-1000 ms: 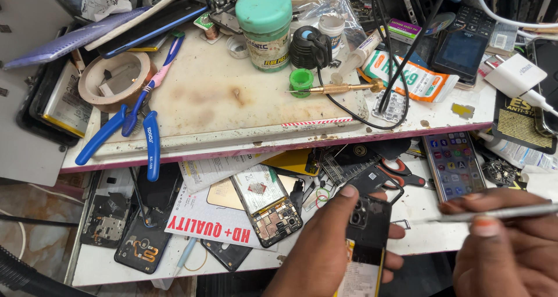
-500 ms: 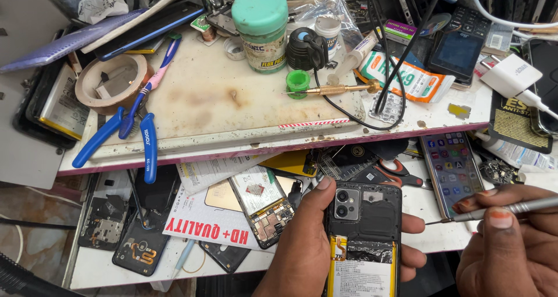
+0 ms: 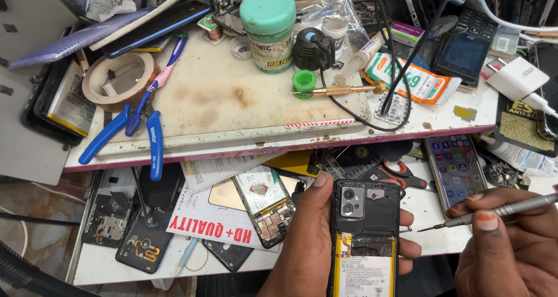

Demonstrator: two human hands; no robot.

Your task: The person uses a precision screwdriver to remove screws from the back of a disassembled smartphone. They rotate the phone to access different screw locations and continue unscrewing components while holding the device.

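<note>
We saw a stained white work board (image 3: 232, 108) with blue pliers (image 3: 125, 131), a roll of tape (image 3: 116, 79), a green-lidded jar (image 3: 268, 27) and a brass tool (image 3: 343, 90) on it. Below it, a white table (image 3: 104, 262) held opened phones (image 3: 264, 204) and a lit phone (image 3: 456, 169).

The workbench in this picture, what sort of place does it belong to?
Most likely a mobile phone repair bench. The left hand holds an opened phone with its back cover off and battery exposed, the right hand holds a fine screwdriver, and blue pliers lie among other dismantled phones.
</note>
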